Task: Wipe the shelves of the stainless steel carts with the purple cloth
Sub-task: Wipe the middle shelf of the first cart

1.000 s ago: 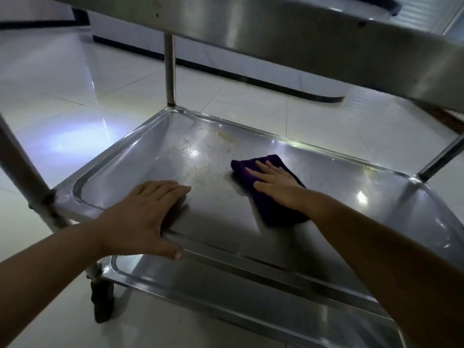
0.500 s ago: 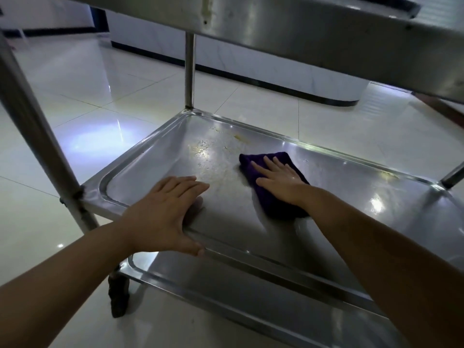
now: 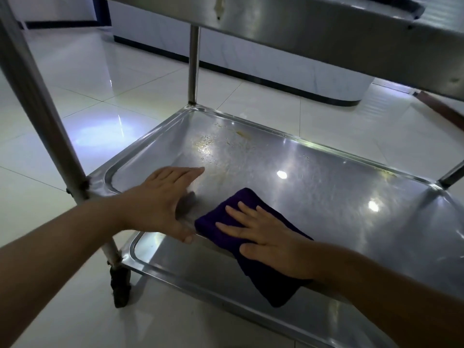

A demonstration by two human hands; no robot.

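Observation:
A stainless steel cart fills the view; its middle shelf (image 3: 326,192) is a shallow tray with yellowish stains (image 3: 208,146) near its far left corner. A folded purple cloth (image 3: 233,209) lies at the shelf's near edge and hangs partly over it. My right hand (image 3: 266,237) presses flat on the cloth, fingers spread. My left hand (image 3: 163,202) rests flat on the shelf's near left part, just left of the cloth, thumb over the rim, holding nothing.
The top shelf (image 3: 326,41) overhangs close above. A lower shelf (image 3: 180,259) sits below the near edge. Steel posts (image 3: 40,106) stand at the corners, with a dark caster (image 3: 120,285) under the near left one. White glossy floor tiles surround the cart; a white counter base (image 3: 276,69) lies beyond.
My right hand has dragged the purple cloth from the middle of the shelf back to its near edge, where it now overhangs. My left hand stays flat on the shelf.

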